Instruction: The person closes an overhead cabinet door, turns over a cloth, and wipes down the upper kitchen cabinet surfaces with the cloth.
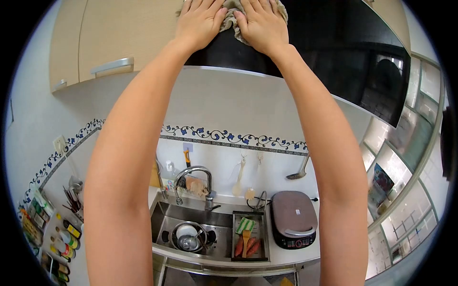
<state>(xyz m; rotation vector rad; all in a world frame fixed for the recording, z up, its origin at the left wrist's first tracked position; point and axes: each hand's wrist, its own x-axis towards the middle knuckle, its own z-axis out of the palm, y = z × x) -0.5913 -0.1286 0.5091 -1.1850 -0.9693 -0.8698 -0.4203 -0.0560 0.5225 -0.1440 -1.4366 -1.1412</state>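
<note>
My left hand (201,21) and my right hand (261,24) are raised side by side at the top of the view. Both lie flat on a crumpled greyish cloth (233,24), pressing it against a glossy black cabinet panel (334,43). Fingers on each hand are stretched out, with some tips cut off by the upper edge. Folds of the cloth show between the two thumbs and beyond my right hand's fingers. Part of it is hidden under the palms.
Left of the panel is a beige cabinet door (129,33) with a metal handle (112,66). Below are a steel sink (160,221) holding a pot (188,237), a tall faucet (193,169), a drain basket (234,238), a brown electric griddle (293,214) and a hanging ladle (298,175). Bottles (67,236) line the left counter.
</note>
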